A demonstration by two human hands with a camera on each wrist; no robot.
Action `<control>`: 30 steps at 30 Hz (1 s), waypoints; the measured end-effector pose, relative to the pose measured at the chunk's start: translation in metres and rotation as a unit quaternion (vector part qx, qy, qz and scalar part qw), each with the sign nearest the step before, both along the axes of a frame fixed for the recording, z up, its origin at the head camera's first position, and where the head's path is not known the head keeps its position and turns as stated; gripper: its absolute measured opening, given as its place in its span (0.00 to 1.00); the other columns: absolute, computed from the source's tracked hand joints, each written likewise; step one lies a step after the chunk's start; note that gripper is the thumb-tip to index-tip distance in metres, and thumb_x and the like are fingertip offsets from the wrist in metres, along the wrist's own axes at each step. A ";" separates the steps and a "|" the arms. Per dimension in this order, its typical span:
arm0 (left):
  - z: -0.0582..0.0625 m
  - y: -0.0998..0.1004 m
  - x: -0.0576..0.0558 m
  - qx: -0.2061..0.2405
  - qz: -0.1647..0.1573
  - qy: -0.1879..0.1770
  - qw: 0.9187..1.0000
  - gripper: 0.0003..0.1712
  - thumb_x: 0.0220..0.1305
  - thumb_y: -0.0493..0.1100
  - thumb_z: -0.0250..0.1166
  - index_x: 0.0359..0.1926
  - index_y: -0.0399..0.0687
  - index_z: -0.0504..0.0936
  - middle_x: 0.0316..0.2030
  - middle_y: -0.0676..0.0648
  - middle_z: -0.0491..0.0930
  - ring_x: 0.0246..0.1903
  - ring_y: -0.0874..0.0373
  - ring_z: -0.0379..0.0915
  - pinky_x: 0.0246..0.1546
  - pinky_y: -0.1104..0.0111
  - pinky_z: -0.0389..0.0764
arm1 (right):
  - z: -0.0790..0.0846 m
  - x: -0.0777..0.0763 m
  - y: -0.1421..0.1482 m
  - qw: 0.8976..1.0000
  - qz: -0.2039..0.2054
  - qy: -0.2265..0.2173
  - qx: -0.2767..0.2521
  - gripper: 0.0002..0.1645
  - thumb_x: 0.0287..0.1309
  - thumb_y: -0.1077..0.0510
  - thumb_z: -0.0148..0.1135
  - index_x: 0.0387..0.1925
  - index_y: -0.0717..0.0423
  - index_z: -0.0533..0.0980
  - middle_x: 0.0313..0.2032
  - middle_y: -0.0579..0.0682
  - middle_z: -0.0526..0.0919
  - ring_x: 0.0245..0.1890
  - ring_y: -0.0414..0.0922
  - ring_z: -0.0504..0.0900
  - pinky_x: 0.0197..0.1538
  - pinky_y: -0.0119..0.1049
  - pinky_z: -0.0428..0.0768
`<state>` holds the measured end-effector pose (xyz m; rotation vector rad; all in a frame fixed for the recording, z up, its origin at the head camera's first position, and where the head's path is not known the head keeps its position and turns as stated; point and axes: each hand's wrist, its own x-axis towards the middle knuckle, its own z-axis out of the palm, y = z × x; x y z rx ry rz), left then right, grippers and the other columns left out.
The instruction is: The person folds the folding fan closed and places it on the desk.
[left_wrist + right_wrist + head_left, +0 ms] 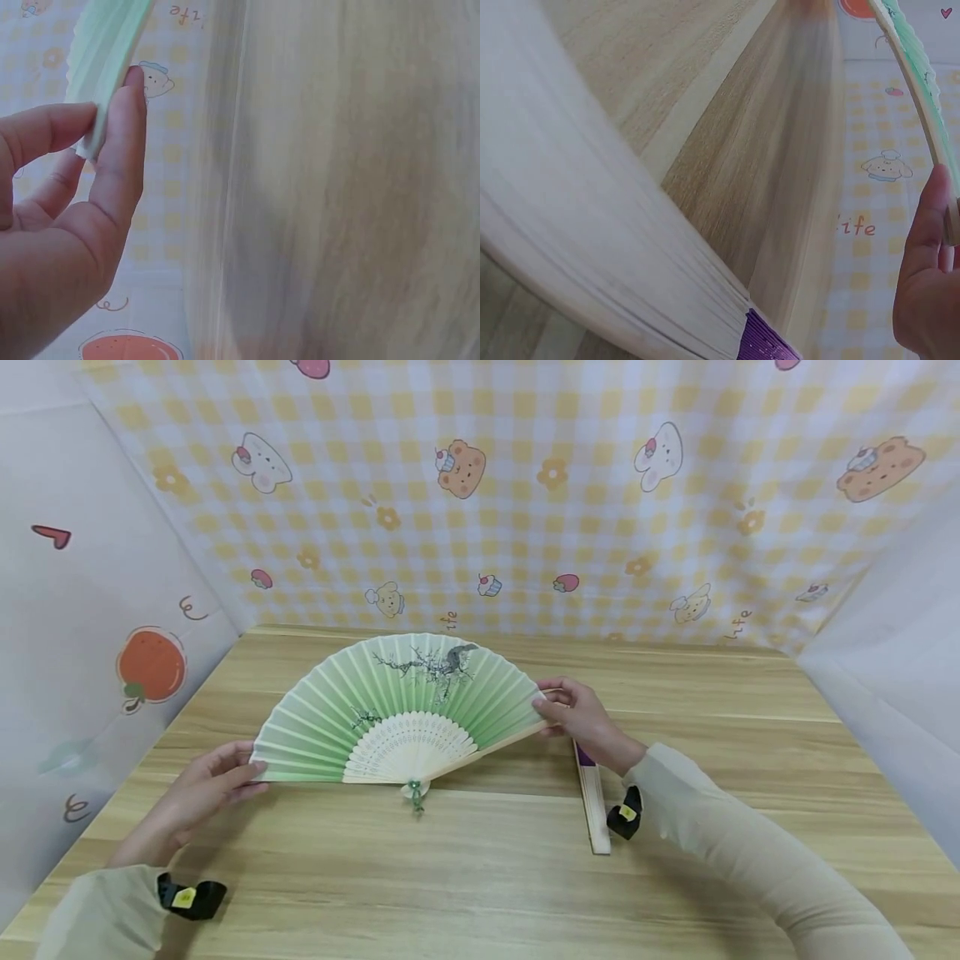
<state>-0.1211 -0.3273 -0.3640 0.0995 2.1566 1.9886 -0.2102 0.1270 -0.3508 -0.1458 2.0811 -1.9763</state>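
Observation:
A green folding fan [311,727], spread wide, is held up between both hands over the table. It carries a dark painted branch, pale pierced ribs and a small green tassel at the pivot. My left hand [210,785] pinches its left end; in the left wrist view the thumb and fingers of that hand [82,210] grip the pleated edge [112,67]. My right hand [581,718] pinches the outer rib at the right end, as the right wrist view also shows, with the hand [930,277] at its edge. A folded fan [594,810] with purple cloth lies below the right hand.
The wooden table [420,893] reaches back to a yellow checked curtain [525,527] with cartoon prints. White printed cloth [67,627] hangs along the left side, and another white cloth [892,693] hangs on the right. Each wrist wears a black strap [193,897].

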 end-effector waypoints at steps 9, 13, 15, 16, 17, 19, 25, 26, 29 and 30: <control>0.002 0.004 0.001 0.026 0.022 -0.005 0.999 0.10 0.62 0.34 0.53 0.39 0.54 0.75 0.33 0.53 0.72 0.33 0.65 0.74 0.37 0.74 0.78 | 0.000 0.001 0.004 0.999 -0.002 -0.010 -0.033 0.22 0.57 0.67 0.53 0.53 0.66 0.62 0.34 0.50 0.75 0.29 0.40 0.77 0.30 0.29 0.80; 0.003 0.006 0.001 0.038 0.027 -0.004 0.999 0.09 0.62 0.34 0.54 0.38 0.53 0.76 0.33 0.52 0.72 0.33 0.64 0.75 0.37 0.75 0.78 | 0.004 0.003 0.008 0.998 0.006 -0.012 -0.062 0.23 0.57 0.68 0.53 0.54 0.66 0.62 0.34 0.49 0.75 0.30 0.40 0.77 0.32 0.28 0.80; 0.004 0.008 0.002 0.040 0.029 -0.003 0.999 0.10 0.62 0.34 0.54 0.39 0.53 0.76 0.33 0.52 0.71 0.33 0.64 0.75 0.37 0.75 0.78 | 0.006 0.004 0.010 0.997 0.009 -0.012 -0.072 0.23 0.57 0.68 0.53 0.54 0.66 0.61 0.33 0.49 0.76 0.30 0.40 0.77 0.33 0.28 0.80; 0.005 0.009 0.002 0.038 0.031 -0.002 0.999 0.10 0.62 0.34 0.54 0.39 0.54 0.76 0.33 0.52 0.71 0.33 0.64 0.75 0.37 0.75 0.78 | 0.008 0.004 0.011 0.997 0.010 -0.010 -0.076 0.23 0.56 0.68 0.53 0.54 0.66 0.61 0.33 0.48 0.76 0.30 0.40 0.77 0.34 0.28 0.80; 0.006 0.010 0.002 0.035 0.033 -0.002 0.999 0.10 0.62 0.34 0.54 0.39 0.54 0.75 0.33 0.52 0.71 0.33 0.65 0.75 0.37 0.75 0.78 | 0.010 0.004 0.012 0.997 0.010 -0.010 -0.079 0.23 0.56 0.69 0.53 0.54 0.66 0.61 0.34 0.48 0.76 0.31 0.40 0.77 0.34 0.28 0.80; 0.007 0.012 0.002 0.030 0.038 -0.004 0.999 0.11 0.62 0.34 0.53 0.39 0.55 0.75 0.33 0.53 0.71 0.33 0.65 0.75 0.37 0.75 0.78 | 0.013 0.005 0.015 0.997 0.010 -0.008 -0.080 0.23 0.56 0.69 0.53 0.54 0.66 0.61 0.33 0.47 0.77 0.32 0.39 0.77 0.36 0.29 0.80; -0.007 0.007 -0.007 0.001 0.049 0.005 0.999 0.10 0.60 0.38 0.58 0.43 0.53 0.73 0.35 0.53 0.71 0.35 0.65 0.74 0.40 0.73 0.77 | 0.025 0.008 0.025 0.996 0.005 -0.003 -0.093 0.23 0.55 0.70 0.53 0.53 0.65 0.61 0.34 0.47 0.77 0.32 0.39 0.78 0.40 0.29 0.79; -0.013 0.005 -0.010 0.001 0.048 0.008 0.999 0.11 0.59 0.40 0.59 0.44 0.51 0.73 0.36 0.52 0.71 0.36 0.65 0.74 0.41 0.72 0.77 | 0.027 0.008 0.027 0.995 0.003 -0.006 -0.100 0.24 0.55 0.70 0.53 0.54 0.65 0.61 0.35 0.48 0.77 0.33 0.39 0.78 0.40 0.29 0.79; -0.027 0.000 -0.018 -0.004 0.060 0.011 0.998 0.22 0.54 0.46 0.64 0.48 0.45 0.70 0.37 0.49 0.69 0.37 0.65 0.74 0.42 0.71 0.76 | 0.032 0.009 0.034 0.994 0.003 -0.008 -0.110 0.27 0.56 0.70 0.53 0.57 0.67 0.57 0.37 0.49 0.76 0.34 0.40 0.78 0.42 0.30 0.78; -0.031 -0.001 -0.020 -0.004 0.065 0.010 0.998 0.25 0.52 0.48 0.65 0.49 0.43 0.69 0.37 0.49 0.69 0.37 0.64 0.74 0.42 0.71 0.76 | 0.033 0.010 0.036 0.994 0.004 -0.009 -0.111 0.28 0.56 0.69 0.53 0.57 0.67 0.56 0.38 0.49 0.76 0.34 0.40 0.78 0.43 0.30 0.78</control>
